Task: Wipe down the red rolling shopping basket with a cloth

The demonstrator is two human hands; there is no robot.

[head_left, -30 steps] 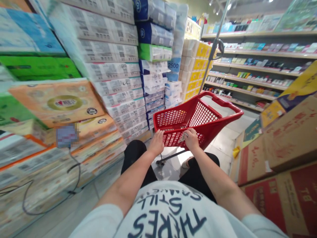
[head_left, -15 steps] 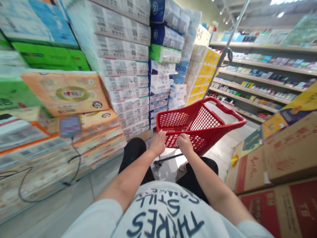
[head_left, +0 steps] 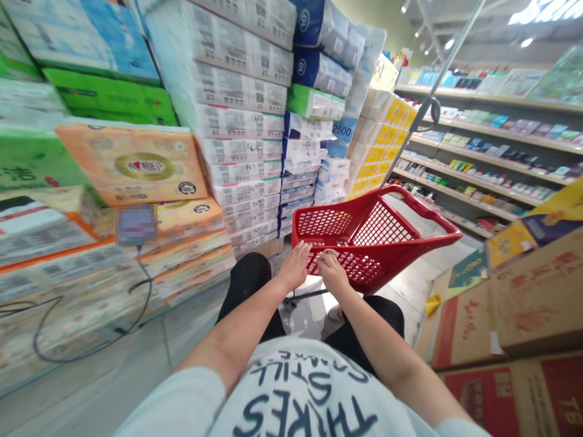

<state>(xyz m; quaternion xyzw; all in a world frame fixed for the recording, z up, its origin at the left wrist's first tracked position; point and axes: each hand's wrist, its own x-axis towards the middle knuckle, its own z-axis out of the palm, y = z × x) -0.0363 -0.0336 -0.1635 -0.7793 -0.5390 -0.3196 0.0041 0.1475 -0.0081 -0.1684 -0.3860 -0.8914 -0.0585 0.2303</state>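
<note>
A red plastic shopping basket (head_left: 387,227) on wheels stands in the aisle in front of me, nothing visible inside it. My left hand (head_left: 296,265) rests on its near rim with the fingers curled over the edge. My right hand (head_left: 331,270) grips the same rim just to the right, fingers wrapped round it. A metal pull handle (head_left: 437,97) rises from the basket's far side toward the upper right.
Stacked packs of tissue and toilet paper (head_left: 241,121) wall the left side. A black cable (head_left: 91,340) hangs across the lower packs. Cardboard boxes (head_left: 523,303) stand on the right. Shelves with small goods (head_left: 492,145) run along the far right. Tiled floor (head_left: 136,382) lies between.
My right hand has slid left along the rim, closer to my left hand. The view has shifted, so the basket and stacks sit further right in the picture.
</note>
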